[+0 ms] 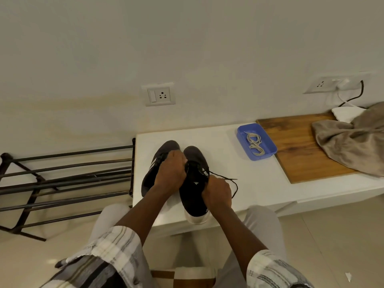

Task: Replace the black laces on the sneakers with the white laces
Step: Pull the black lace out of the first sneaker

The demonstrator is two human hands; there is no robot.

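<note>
Right sneaker (pixel 194 198) at desk (pixel 259 183) centre, heel toward person. Left sneaker (pixel 150 181) touching it at 9 o'clock. Loose black lace (pixel 229 179) trails toward 3 o'clock. Left hand (pixel 171 173): fingers curled, clamping right sneaker's eyelet area. Right hand (pixel 218 193): fingers clenched, seemingly pinching black lace. Best approach: pin sneaker, draw lace out row by row, no yanking. White laces (pixel 254 145) in blue tray (pixel 268 145), 2 o'clock. Rack (pixel 62 173) at 9.
</note>
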